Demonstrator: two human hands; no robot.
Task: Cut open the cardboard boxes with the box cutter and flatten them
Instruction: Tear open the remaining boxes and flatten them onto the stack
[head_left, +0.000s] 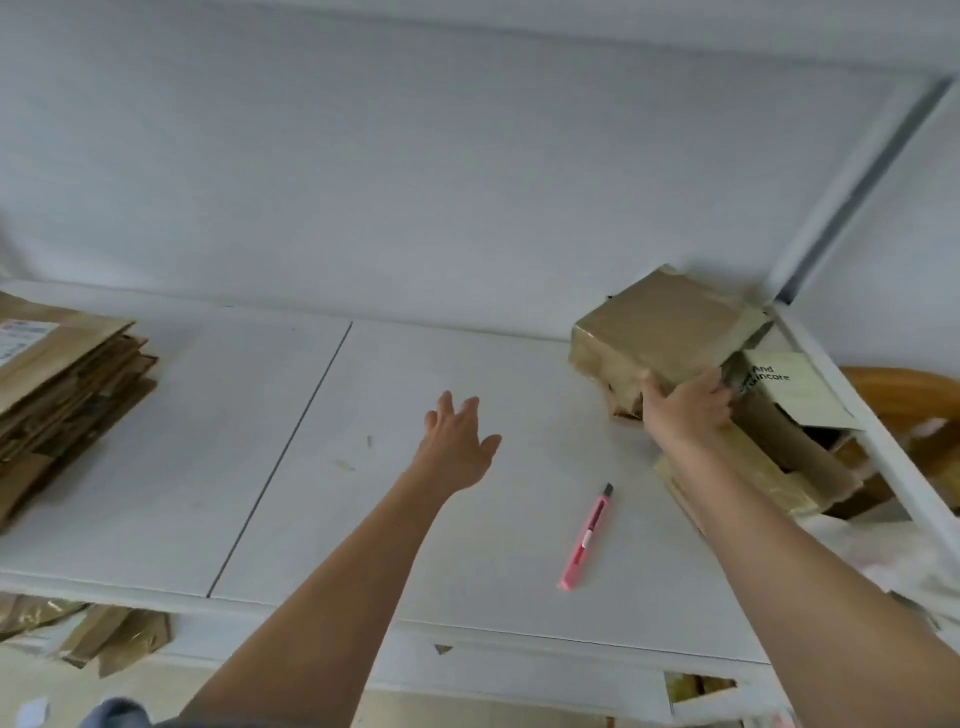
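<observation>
Gripping the near corner of a taped cardboard box (660, 327), right hand (688, 405) has fingers curled on it, atop the box pile at the worktop's (415, 519) right end. Left hand (457, 441) hovers mid-worktop, fingers spread, holding nothing. Pink box cutter (587, 538) lies between the arms. Flattened boxes (62, 384) stacked far left.

I count one pink box cutter (587, 538) on my desk (395, 374). One stack of flattened cardboard (57, 384) sits left. One taped box (660, 327) tops the pile at right.

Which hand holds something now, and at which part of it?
The right hand grips the taped cardboard box at its near corner. The left hand holds nothing.
</observation>
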